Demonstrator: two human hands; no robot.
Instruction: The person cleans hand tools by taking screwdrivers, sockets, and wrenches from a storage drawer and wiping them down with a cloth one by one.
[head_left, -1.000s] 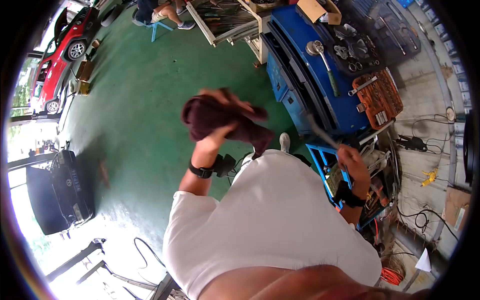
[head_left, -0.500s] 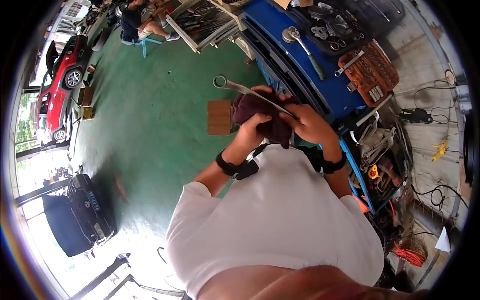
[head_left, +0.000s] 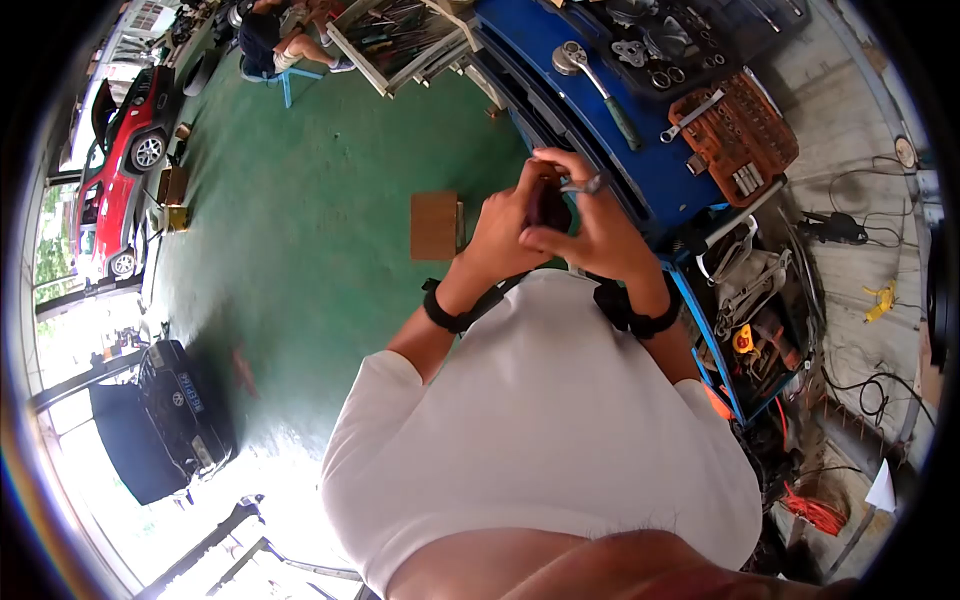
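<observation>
A dark maroon cloth (head_left: 548, 207) is bunched between my two hands, in front of my chest. My left hand (head_left: 500, 237) is closed around the cloth, fingers curled over its far side. One end of a metal wrench (head_left: 592, 185) sticks out beside my right index finger, pointing right; the rest is hidden by cloth and fingers. My right hand (head_left: 606, 238) is closed on the wrench, with its thumb reaching across the near side of the cloth.
On the right stands a blue tool cabinet (head_left: 650, 185), bearing a ratchet (head_left: 597, 90) and an orange socket case (head_left: 745, 145). A drawer of tools (head_left: 405, 40) is at the top. A brown box (head_left: 434, 226) sits on the green floor. A seated person (head_left: 285, 40) is farther off.
The wrench has turned from lying lengthwise across the cloth to mostly hidden, its end now at the right. My hands have closed in around the cloth.
</observation>
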